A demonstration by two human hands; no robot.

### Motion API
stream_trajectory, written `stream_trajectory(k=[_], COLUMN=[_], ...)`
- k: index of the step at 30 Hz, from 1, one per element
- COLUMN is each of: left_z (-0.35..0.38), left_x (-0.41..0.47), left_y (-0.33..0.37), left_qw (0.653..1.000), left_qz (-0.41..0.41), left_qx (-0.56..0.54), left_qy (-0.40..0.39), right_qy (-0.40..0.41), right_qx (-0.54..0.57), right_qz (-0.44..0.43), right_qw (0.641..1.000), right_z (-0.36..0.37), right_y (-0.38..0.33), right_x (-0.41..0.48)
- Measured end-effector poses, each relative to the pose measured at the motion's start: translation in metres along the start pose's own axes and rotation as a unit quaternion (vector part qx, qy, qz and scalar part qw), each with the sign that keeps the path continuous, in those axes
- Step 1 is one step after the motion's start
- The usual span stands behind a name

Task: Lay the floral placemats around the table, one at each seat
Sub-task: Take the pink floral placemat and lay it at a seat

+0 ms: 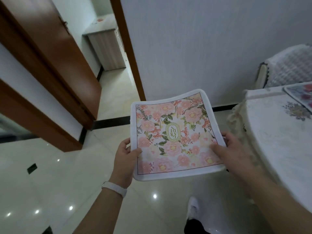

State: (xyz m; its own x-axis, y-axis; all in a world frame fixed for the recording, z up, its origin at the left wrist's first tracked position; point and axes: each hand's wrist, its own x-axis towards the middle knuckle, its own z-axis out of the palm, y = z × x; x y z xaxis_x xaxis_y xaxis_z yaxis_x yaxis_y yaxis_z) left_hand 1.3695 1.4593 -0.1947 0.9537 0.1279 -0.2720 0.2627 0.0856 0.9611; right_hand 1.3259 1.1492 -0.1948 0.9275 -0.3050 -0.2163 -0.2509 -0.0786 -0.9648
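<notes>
- While the person stands beside the counter (276,132), both hands hold one floral placemat (173,135) in the air above the tiled floor (50,183), to the left of the counter and apart from it.
- Left hand (125,152): pinches the placemat's left edge near the lower corner. The thumb lies on the printed face and the other fingers are beneath, mostly hidden. White wristband (114,189) on this wrist.
- Right hand (231,149): grips the right edge. The thumb lies flat on the printed face and the fingers (227,137) are curled round the edge from below.
- Placemat: roughly square, printed face up, with a white border, a thin dark frame line, pink flowers and green leaves. The lettering in its central oval emblem reads upside down from this view. The far edge is bowed.
- Counter: at the right of the view, covered by a pale cloth with a lace fringe hanging down and a floral motif. Its edge is just beside the right forearm.
- Second placemat (302,93): lies flat on the counter at far right, only a corner in view, with darker red flowers.
- Chair (287,70): has a checked cover and stands behind the counter, by the wall.
- Left side: a brown door (55,65) stands open, with a wood-grain cabinet (108,49) in the room beyond.
- White shoe (194,208) on the floor at the bottom of the view.
</notes>
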Motion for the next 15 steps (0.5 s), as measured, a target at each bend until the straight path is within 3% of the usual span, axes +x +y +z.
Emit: stream_trajectory(k=[7,15], left_z=[0.107,0.18], left_x=[0.112,0.215], left_y=[0.042,0.079], left_qw=[0.999,0.996], left_qz=[-0.006,0.004], left_qx=[-0.009,0.004], left_qy=[-0.044,-0.085], right_qy=[0.032,0.099], right_qx=[0.007,-0.001], right_qz=[-0.009,-0.021], right_qw=[0.999,0.995], right_z=[-0.06,-0.083], right_y=[-0.053,-0.079], right_x=[0.125,0.207])
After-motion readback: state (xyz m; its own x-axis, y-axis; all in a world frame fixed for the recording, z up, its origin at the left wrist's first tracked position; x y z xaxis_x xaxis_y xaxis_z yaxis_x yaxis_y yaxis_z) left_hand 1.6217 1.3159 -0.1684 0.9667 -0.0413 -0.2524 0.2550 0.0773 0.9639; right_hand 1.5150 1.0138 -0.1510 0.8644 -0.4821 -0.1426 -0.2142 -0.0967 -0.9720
